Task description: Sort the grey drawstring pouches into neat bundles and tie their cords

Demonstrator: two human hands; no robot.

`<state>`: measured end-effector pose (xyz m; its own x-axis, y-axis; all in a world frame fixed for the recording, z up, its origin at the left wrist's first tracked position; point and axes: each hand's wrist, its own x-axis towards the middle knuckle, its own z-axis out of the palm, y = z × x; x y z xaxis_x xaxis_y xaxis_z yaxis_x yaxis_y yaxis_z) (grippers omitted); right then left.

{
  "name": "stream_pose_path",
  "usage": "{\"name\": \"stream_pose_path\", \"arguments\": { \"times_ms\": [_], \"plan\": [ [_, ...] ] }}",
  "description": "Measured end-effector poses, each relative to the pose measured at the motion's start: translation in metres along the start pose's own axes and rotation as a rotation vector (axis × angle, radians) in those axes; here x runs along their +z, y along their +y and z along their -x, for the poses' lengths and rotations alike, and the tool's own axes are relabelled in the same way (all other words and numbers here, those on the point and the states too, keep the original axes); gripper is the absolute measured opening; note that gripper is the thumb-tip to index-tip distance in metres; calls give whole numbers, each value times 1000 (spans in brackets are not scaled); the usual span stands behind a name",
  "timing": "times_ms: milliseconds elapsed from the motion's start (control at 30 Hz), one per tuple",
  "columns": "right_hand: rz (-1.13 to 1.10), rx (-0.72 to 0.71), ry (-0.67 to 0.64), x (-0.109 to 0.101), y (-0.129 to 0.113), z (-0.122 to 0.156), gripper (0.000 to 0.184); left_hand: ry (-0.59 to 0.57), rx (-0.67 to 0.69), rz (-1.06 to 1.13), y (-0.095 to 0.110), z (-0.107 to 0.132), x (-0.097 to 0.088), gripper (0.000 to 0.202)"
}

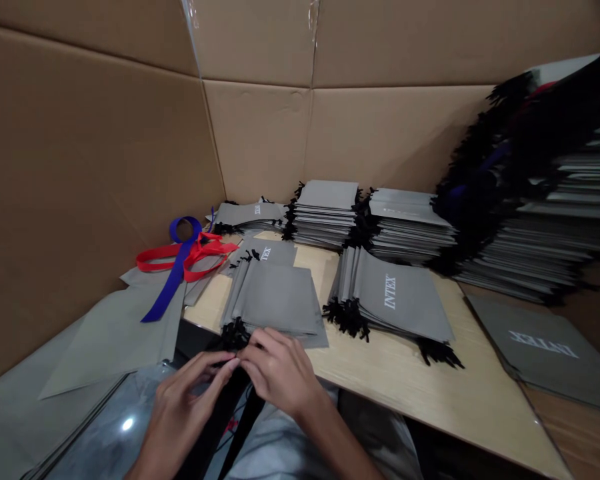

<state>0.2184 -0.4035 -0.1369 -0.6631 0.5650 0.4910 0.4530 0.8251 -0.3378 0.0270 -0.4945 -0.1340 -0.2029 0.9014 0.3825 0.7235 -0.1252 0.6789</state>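
Both hands meet fingertip to fingertip at the table's front edge. My left hand (190,393) is closed in a pinch of thumb and index finger. Beside it my right hand (280,370) is closed too, its fingers bent over what looks like the end of a black drawstring; the fingertips mostly hide it. A tuft of black drawstrings (236,333) sticks out just behind the fingers. These belong to a pile of grey drawstring pouches (280,300) lying in front of my hands. To the right lies another pile of grey pouches (405,293), its top one printed INTEX.
Tall stacks of pouches (327,207) stand along the cardboard wall (260,133), with a higher heap (545,233) at right. Red ribbon (205,257) and blue ribbon (173,293) lie at left, near loose grey sheets (115,333). One INTEX pouch (545,347) rests at far right.
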Motion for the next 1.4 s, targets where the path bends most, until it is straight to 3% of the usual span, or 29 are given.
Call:
{"name": "stream_pose_path", "arguments": {
  "times_ms": [233,633,833,1067,1200,1400],
  "plan": [
    [57,-69,-9,0,1,0,11,-18,186,-18,3,0,-8,10],
    [87,-40,-50,0,0,3,12,-116,172,-35,0,12,-13,14],
    [21,-25,-88,-1,2,1,9,-85,97,-26,5,8,-10,13],
    [9,-13,-52,-2,2,0,10,4,-5,-42,9,-5,-17,29],
    [4,-11,-35,0,1,1,11,99,35,-181,16,-13,-16,36],
    [-7,47,-34,-4,-7,0,8,133,73,-262,22,-26,-3,41]
  ]
}}
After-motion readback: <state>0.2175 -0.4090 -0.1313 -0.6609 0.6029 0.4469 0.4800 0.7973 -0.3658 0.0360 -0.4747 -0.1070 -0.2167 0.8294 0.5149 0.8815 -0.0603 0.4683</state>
